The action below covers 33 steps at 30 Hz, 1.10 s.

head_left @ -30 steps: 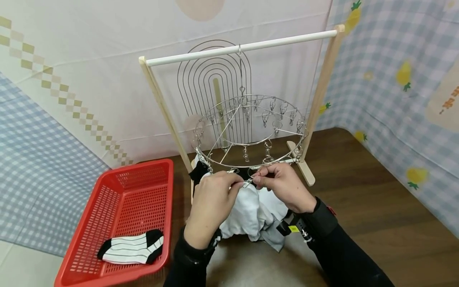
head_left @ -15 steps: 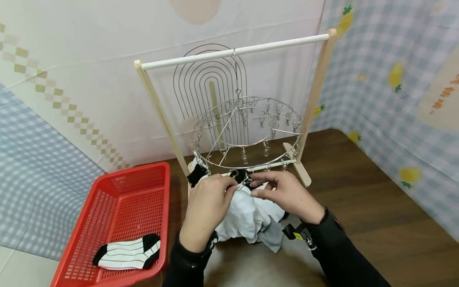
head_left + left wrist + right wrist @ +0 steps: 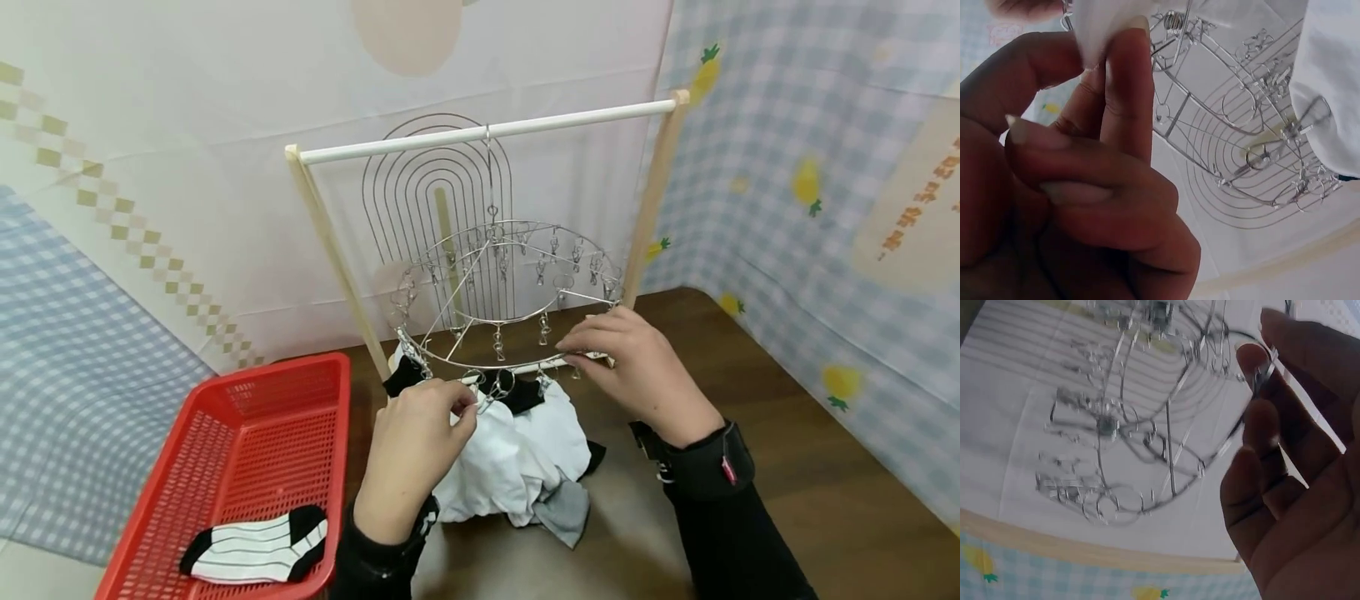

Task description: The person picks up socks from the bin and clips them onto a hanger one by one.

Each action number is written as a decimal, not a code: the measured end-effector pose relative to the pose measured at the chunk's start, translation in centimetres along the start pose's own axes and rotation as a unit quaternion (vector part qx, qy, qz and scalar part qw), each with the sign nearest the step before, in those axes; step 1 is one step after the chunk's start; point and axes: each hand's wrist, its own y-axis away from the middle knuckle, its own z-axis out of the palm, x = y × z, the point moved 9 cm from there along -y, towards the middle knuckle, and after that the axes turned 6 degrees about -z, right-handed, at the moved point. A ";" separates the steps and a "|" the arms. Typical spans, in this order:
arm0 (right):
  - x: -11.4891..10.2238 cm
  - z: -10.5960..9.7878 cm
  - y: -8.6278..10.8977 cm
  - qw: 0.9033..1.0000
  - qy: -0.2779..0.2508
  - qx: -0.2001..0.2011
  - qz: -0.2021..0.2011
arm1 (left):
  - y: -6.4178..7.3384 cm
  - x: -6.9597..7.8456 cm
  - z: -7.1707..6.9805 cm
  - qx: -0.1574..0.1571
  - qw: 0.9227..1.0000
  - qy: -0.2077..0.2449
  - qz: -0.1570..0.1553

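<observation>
A round metal clip hanger (image 3: 517,321) hangs from a rack's white rod. White and black socks (image 3: 502,454) bunch below its front rim, with a grey piece at their lower right. My left hand (image 3: 416,450) is at the hanger's front left. Its thumb and fingers pinch a bit of white cloth (image 3: 1094,37), seemingly a sock, beside a wire clip (image 3: 491,396). My right hand (image 3: 641,375) is at the rim's right front, its fingers loosely bent and spaced; whether they touch the rim is blurred in the right wrist view.
A red plastic basket (image 3: 341,450) stands at the left with a striped black-and-white sock (image 3: 255,546) in it. The rack's wooden posts (image 3: 330,242) flank the hanger. Several wire clips (image 3: 498,342) dangle from its rings. Printed cloth (image 3: 750,183) hangs behind.
My right hand has left the front clip and moved right and up along the hanger's rim. My left hand stays by that clip. The head view has shifted slightly.
</observation>
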 end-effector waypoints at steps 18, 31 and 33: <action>-4.1 -0.3 -1.3 0.992 0.035 0.103 -0.067 | -0.9 4.6 -2.8 0.148 0.979 0.037 0.138; -6.1 -1.0 -1.1 0.989 0.061 0.110 -0.077 | -1.6 5.1 -2.7 0.142 0.974 0.041 0.169; -5.8 -1.4 -1.0 0.991 0.053 0.094 -0.077 | -1.5 5.0 -2.8 0.139 0.976 0.032 0.164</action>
